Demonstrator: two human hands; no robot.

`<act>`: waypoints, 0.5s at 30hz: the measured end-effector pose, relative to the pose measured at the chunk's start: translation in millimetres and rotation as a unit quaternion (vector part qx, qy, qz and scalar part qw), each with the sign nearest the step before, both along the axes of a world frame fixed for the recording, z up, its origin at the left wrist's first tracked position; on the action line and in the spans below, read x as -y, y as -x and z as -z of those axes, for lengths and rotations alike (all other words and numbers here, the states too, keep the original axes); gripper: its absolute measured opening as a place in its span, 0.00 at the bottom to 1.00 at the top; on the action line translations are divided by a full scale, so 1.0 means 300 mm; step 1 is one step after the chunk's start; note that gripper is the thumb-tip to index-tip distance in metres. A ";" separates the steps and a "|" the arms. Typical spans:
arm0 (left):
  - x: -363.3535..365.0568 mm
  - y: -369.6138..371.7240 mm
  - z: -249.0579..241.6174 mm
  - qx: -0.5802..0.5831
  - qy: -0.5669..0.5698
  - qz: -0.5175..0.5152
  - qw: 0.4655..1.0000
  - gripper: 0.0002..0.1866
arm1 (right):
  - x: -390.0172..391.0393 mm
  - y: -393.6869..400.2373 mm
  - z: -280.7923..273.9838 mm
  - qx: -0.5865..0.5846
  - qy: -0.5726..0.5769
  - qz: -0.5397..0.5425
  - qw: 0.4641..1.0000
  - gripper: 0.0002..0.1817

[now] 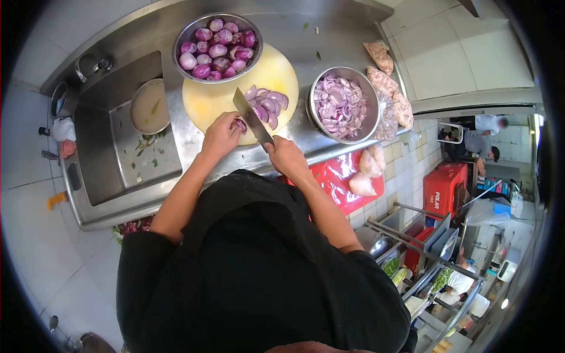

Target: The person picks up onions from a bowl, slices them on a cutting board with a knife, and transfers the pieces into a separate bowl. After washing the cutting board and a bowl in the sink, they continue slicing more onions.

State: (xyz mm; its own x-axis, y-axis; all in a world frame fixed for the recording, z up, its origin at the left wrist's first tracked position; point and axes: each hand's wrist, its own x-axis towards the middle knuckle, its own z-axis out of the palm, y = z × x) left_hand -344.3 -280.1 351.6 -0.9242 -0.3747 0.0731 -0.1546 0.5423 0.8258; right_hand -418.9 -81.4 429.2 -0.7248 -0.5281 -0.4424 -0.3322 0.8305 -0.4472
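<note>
Steadies an onion (241,125) on the board (197,109) with the left hand (220,136), fingers bunched over it, probably against rolling. Grips the knife (252,119) by its handle in the right hand (285,155), fingers closed round it, likely for control, with blade angled beside loose slices (272,105). Has whole onions (219,50) in a colander (176,52) and cut ones (341,106) in a bowl (377,112), apparently for sorting within reach. Reads "POLAR" on a red box (450,181), above figures too small for certainty.
</note>
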 end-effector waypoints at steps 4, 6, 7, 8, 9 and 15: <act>0.034 -0.024 0.052 -0.131 0.060 0.077 0.987 0.10 | -0.001 -0.034 0.026 -0.025 0.002 -0.016 1.000 0.17; 0.056 -0.010 0.048 -0.141 0.089 0.107 0.980 0.08 | 0.002 -0.046 0.022 -0.047 0.008 -0.012 0.999 0.16; 0.064 -0.005 0.044 -0.146 0.103 0.122 0.976 0.07 | -0.004 -0.048 0.008 -0.056 0.010 -0.017 0.998 0.16; 0.068 0.000 0.042 -0.149 0.108 0.124 0.975 0.07 | -0.014 -0.047 -0.012 -0.066 0.013 -0.022 0.998 0.16; 0.067 0.003 0.038 -0.152 0.113 0.125 0.974 0.07 | -0.017 -0.048 -0.024 -0.074 0.016 -0.027 0.997 0.16; 0.059 0.010 0.061 -0.170 0.094 0.116 0.974 0.06 | 0.004 -0.030 0.040 -0.098 0.003 -0.077 0.992 0.14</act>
